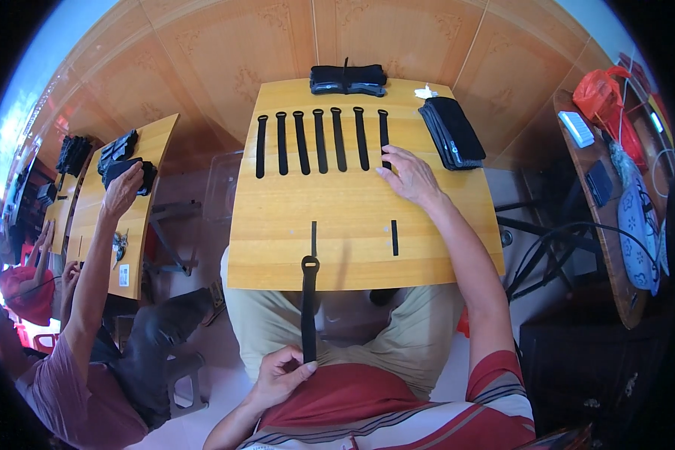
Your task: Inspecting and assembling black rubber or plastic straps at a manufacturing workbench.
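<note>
My left hand [281,375] is low in front of my lap, its thumb and fingers closed on the lower end of a black strap [309,307]. That strap stands upright, its slotted end just over the table's near edge. A row of several similar black straps [322,142] lies across the far half of the table, slotted ends away from me. My right hand [411,178] reaches to the rightmost strap [384,129] of the row, thumb and fingers closed about its near end. Two short dark strips [394,238] lie on the wood nearer to me.
The wooden table [277,225] also bears a tied black bundle [347,80] at the far edge and a stack of black folded pieces [454,133] at the right. A co-worker's hand [122,191] is over another table at left. A side table [577,180] holds a red bag [600,95].
</note>
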The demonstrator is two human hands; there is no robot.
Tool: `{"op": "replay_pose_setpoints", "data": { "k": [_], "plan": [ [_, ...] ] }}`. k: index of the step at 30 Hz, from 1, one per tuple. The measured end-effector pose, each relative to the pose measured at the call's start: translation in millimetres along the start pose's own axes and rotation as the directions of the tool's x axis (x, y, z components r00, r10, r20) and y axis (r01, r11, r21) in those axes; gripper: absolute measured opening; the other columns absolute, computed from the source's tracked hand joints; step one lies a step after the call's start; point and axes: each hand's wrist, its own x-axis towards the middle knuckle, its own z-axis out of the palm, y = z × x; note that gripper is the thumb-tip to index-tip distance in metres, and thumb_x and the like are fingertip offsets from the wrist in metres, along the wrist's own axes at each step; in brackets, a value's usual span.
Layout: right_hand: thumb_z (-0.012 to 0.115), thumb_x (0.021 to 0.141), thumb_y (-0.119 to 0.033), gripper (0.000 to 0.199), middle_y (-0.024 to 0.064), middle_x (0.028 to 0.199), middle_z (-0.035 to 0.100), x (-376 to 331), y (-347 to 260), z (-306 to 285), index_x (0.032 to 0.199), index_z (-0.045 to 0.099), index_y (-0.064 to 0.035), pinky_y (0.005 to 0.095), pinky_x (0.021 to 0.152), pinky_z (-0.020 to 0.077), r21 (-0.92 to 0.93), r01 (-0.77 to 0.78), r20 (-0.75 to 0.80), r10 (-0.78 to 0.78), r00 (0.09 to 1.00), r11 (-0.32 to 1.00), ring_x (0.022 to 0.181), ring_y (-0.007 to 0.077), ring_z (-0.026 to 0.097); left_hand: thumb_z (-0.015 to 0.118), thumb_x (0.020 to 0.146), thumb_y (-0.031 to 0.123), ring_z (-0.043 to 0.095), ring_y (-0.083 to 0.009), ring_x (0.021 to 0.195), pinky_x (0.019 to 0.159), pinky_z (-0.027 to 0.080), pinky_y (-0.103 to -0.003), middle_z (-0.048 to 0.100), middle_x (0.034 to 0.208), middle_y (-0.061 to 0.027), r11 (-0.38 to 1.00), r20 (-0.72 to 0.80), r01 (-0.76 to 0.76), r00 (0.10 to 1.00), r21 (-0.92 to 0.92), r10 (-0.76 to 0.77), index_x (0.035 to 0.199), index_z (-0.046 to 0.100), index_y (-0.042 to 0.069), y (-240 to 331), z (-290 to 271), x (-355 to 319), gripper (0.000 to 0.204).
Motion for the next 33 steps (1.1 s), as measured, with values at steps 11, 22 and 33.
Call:
{"op": "replay_pose_setpoints", "data": {
  "k": [11, 22, 33],
  "plan": [
    [0.059, 0.092, -0.024, 0.031, 0.0138, 0.128, 0.060, -1.5, -1.7, -2.7, 0.111, 0.065, 0.0004, 0.0400, 0.103, 0.0437, -0.005, 0.040, 0.012, -0.039, 0.999, 0.999, 0.125, 0.0298, 0.052, 0.070, 0.091, 0.008, 0.052, -0.0043, 0.070, 0.061, 0.041, -0.020, 0.060, 0.082, 0.0010, 0.997, 0.023, -0.046, 0.999, -0.054, 0.047, 0.090, 0.063, 0.002, -1.6, 4.6, 2.4, 0.009],
    [0.061, 0.090, -0.022, 0.033, 0.0154, 0.131, 0.058, -1.1, -3.4, -5.0, 0.115, 0.063, -0.0001, 0.0408, 0.103, 0.0432, -0.009, 0.042, 0.002, -0.042, 0.999, 0.999, 0.124, 0.0312, 0.052, 0.068, 0.091, 0.005, 0.056, -0.0074, 0.075, 0.064, 0.044, -0.022, 0.062, 0.088, -0.0022, 0.999, 0.033, -0.025, 0.999, -0.026, 0.026, 0.089, 0.062, 0.002, -5.3, 4.5, 0.6, 0.007],
    [0.067, 0.088, -0.012, 0.019, 0.0137, 0.096, 0.069, -98.5, -137.9, -38.9, 0.103, 0.066, -0.0009, 0.0339, 0.079, 0.0533, 0.582, 0.034, -0.256, 0.143, 0.956, 0.813, 0.088, 0.0235, 0.067, 0.066, 0.094, 0.009, 0.056, -0.0041, 0.068, 0.060, 0.045, -0.020, 0.063, 0.079, 0.0005, 1.000, -0.001, -0.029, 1.000, 0.007, 0.029, 0.097, 0.062, 0.001, 9.2, 13.6, 7.2, 0.009]
  ]
}}
